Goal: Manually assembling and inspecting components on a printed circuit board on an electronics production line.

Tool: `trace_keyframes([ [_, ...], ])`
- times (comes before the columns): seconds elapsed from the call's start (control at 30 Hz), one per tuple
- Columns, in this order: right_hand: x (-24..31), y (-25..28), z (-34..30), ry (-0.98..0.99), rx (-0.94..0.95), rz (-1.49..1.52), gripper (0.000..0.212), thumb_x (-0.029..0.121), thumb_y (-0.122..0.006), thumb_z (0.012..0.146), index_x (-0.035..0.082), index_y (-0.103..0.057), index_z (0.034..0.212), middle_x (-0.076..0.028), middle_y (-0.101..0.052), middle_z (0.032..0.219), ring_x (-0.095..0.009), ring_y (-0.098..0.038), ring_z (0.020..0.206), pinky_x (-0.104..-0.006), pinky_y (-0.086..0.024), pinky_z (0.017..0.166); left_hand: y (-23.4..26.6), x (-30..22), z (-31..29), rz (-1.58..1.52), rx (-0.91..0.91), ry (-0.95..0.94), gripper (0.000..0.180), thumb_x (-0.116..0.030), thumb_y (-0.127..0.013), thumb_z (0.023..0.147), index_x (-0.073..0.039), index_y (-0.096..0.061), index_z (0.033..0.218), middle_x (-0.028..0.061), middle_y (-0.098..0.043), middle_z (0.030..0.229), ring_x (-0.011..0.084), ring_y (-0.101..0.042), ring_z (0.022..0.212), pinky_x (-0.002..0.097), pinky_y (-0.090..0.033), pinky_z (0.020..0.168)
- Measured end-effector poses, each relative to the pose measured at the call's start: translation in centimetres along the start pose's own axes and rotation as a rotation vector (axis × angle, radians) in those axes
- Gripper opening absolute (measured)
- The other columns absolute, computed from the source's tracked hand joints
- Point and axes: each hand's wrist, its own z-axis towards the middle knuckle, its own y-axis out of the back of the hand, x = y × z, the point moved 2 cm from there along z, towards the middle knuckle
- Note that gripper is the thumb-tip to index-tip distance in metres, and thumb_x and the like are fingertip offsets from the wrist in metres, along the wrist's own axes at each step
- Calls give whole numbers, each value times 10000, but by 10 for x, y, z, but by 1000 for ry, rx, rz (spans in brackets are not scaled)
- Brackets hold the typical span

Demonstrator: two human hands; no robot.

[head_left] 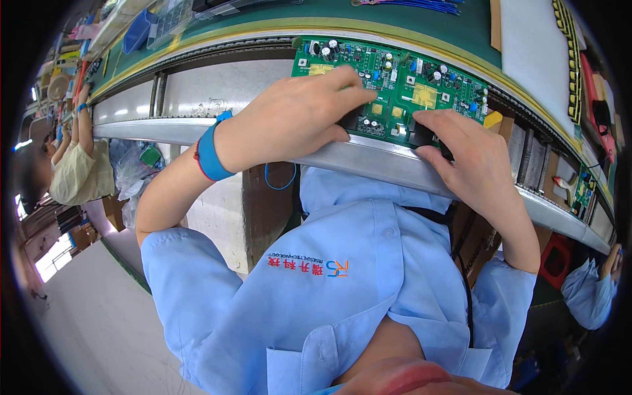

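A green circuit board [395, 85] lies across the conveyor rails in front of me, its surface populated with capacitors, blue parts and yellow pads. Over its left part, my left hand [309, 112] is closed, thumb and fingers around a dark block-shaped component [350, 120] at the near edge; the fingers partly cover it. At the near right part, my right hand [471, 148] pinches a black block-shaped component [419, 134] between thumb and forefinger. Both components touch or sit very close to the board; their undersides are hidden.
The metal front rail [375, 155] runs between my body and the board. Beyond the far rail are blue wires [428, 5] and a blue bin [139, 29]. Another board [582, 194] sits on the line at right. Other people [82, 168] work at the left and far right.
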Motion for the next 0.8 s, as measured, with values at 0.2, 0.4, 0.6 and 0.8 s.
trace_keyframes([
  [0.2,0,-4,0,1,-36,14,344,140,-698,778,76,-612,1105,-60,-649,975,-256,-654,861,-356,-525,660,22,16,-12,-488,-143,107,623,-32,-734,733,-71,-514,1314,32,-451,1025,135,-484,920,259,-423,843],
  [0.4,2,-5,3,-11,-24,19,339,146,-707,775,79,-622,1096,-54,-655,989,-253,-658,862,-350,-531,666,19,20,-22,-695,-170,232,650,-32,-741,749,-55,-491,1348,7,-481,966,116,-487,916,245,-395,885],
  [0.6,3,-4,4,12,-21,-32,346,137,-713,772,82,-623,1101,-48,-657,994,-258,-657,875,-351,-535,696,20,28,-25,-969,-213,341,652,-60,-733,824,-8,-428,1397,27,-600,957,124,-580,954,271,-482,876],
  [0.8,-7,17,-2,-169,19,373,285,79,-699,770,53,-580,1029,-82,-566,1018,-235,-576,958,-298,-459,833,11,37,-46,-530,-240,223,552,-73,-753,796,-74,-556,1311,51,-578,1048,148,-578,901,262,-518,792],
])
